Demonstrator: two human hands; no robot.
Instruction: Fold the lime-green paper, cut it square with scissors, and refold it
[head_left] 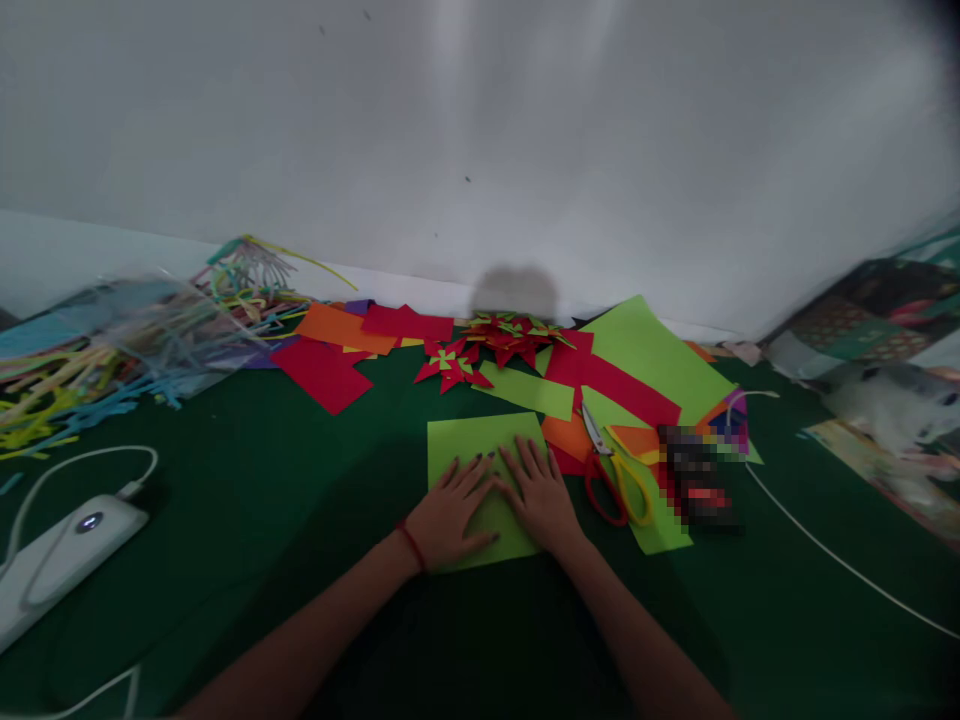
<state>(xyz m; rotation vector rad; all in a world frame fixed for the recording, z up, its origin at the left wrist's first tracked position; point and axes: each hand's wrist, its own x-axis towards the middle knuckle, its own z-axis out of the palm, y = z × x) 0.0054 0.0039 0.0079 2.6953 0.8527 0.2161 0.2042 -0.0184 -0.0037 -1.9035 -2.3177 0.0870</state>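
Note:
A light green square sheet of paper (480,432) lies flat on the dark green table in front of me. My left hand (452,515) rests on its left half with the fingers spread, a red band around the wrist. On the right half, my right hand (538,490) also lies flat, fingers stretched out. The fingertips of both hands come close together near the sheet's middle. Just right of the sheet are scissors (616,475) with one red and one yellow handle, lying on coloured paper pieces. Neither hand touches them.
Red and green paper stars (454,365) pile up by the wall. Red paper (322,375) and a large green sheet (645,350) lie around them. Paper strips in a plastic bag (165,320) are at the left, above a white power bank (71,560). A white cable (832,565) runs along the right.

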